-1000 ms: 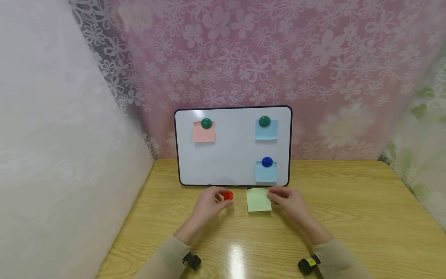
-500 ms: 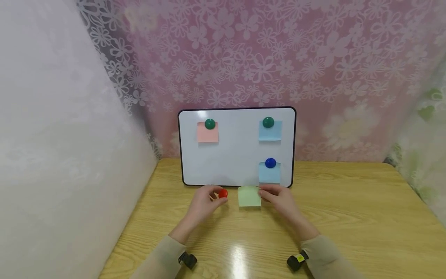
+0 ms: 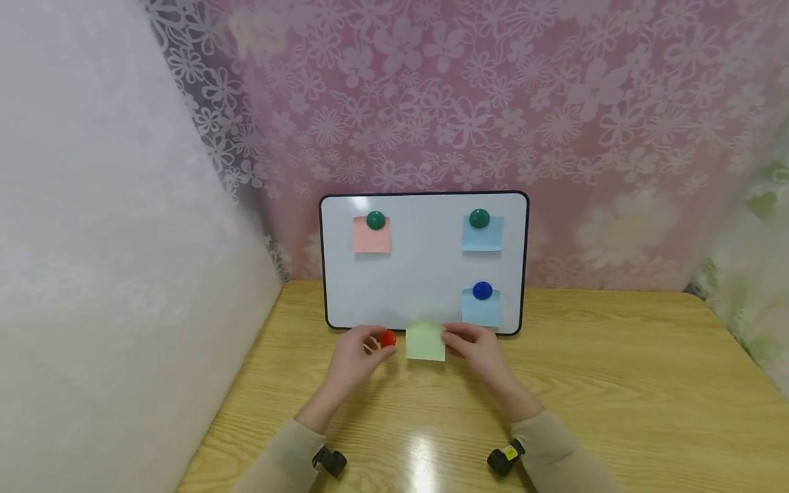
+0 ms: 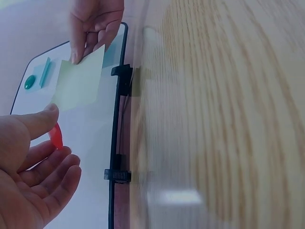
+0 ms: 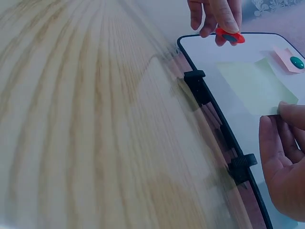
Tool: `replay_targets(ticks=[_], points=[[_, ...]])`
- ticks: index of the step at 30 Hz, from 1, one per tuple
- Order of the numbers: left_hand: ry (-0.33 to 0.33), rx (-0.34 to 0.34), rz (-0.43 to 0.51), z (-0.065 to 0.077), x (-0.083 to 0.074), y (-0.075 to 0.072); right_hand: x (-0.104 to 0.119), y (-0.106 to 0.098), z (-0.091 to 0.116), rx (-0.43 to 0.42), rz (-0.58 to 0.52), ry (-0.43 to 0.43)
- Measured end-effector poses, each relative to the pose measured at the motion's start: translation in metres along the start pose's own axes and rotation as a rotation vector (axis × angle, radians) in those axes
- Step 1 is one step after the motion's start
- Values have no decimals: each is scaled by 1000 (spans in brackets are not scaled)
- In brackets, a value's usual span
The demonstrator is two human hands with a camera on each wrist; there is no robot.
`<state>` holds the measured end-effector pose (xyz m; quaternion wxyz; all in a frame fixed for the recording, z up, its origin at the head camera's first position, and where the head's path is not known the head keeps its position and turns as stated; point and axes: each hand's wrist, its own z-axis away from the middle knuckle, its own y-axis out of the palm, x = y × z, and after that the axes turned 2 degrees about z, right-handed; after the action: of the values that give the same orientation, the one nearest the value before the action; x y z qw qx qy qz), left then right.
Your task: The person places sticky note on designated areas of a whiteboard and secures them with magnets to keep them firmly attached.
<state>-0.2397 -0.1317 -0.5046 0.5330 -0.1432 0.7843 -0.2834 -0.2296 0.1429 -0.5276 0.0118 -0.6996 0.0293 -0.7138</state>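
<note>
In the head view my left hand (image 3: 353,357) pinches a round red magnet (image 3: 387,339) between thumb and fingers, in front of the whiteboard's lower edge. The magnet's dark underside shows in the right wrist view. My right hand (image 3: 482,352) pinches a pale green sticky note (image 3: 425,342) by its right edge; the note overlaps the bottom frame of the whiteboard (image 3: 419,274). A narrow gap separates the magnet from the note. On the board, a green magnet (image 3: 376,220) holds a pink note (image 3: 372,241) at the upper left.
At the board's upper right a green magnet (image 3: 479,218) holds a blue note (image 3: 487,239); below it a blue magnet (image 3: 483,290) holds another blue note (image 3: 481,311). Black clip feet (image 5: 242,161) support the board on the wooden table (image 3: 616,383). A flowered pink wall covering stands behind.
My right hand has carried the green note leftward and up to the board's bottom edge, closer to the red magnet. The left hand keeps the magnet and shifts slightly. The head view has drifted a little.
</note>
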Motion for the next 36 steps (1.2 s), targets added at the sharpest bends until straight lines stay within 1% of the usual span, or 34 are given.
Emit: replay_targets(ticks=[4,10,16,21,27,36], points=[[-3,-14,3,2,3,-2,-1,9,-4,-2,-23,12],[13,-45,1,2,7,-6,2,20,-8,-5,-44,17],[-1,-49,2,4,9,-10,3,28,-13,8,-54,7],[-18,-67,-6,5,8,-13,5,35,-17,-4,-33,5],[-5,-86,-39,3,6,-15,7,45,-25,-21,-30,-7],[-8,-84,-56,0,2,-19,12,66,-37,-23,13,-38]])
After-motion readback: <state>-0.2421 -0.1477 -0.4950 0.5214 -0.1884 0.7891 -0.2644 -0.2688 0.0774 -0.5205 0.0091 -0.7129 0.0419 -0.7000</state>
